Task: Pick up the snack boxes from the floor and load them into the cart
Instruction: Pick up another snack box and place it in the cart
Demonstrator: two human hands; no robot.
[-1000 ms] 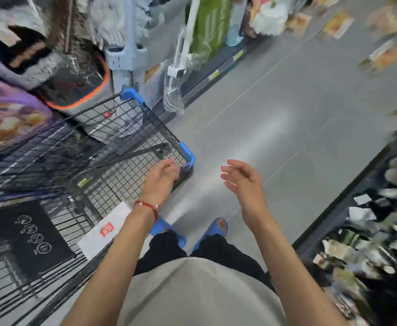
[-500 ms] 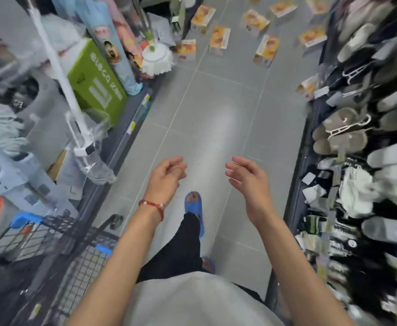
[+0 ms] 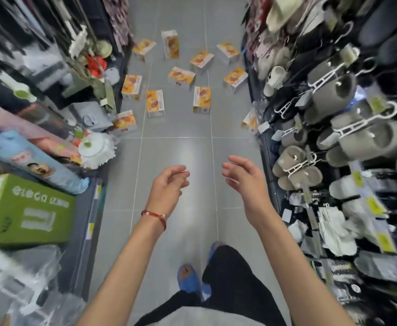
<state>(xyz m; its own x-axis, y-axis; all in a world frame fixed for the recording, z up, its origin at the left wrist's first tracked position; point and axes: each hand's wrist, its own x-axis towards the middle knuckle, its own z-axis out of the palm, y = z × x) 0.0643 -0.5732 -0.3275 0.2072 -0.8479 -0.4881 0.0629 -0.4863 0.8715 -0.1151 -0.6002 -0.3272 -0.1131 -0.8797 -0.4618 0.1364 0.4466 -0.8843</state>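
Observation:
Several orange-and-white snack boxes lie scattered on the grey tiled aisle floor ahead. The nearest ones are a box [image 3: 155, 103] left of centre, a box [image 3: 201, 100] right of centre, and a box [image 3: 125, 122] by the left shelf base. My left hand [image 3: 169, 187] and my right hand [image 3: 243, 180] are held out in front of me above the bare floor, well short of the boxes. Both hands hold nothing and their fingers are loosely curled. The cart is out of view.
A left shelf holds a green carton [image 3: 28, 215], a white mop head [image 3: 96, 149] and rolled goods. A right rack [image 3: 334, 118] is hung with grey slippers and socks. The aisle floor [image 3: 176, 149] runs between them. My blue sandals [image 3: 188, 277] stand below.
My left hand has let go of the cart's corner. The view has swung away from the cart and up the aisle, bringing the scattered boxes closer. Both hands stay empty.

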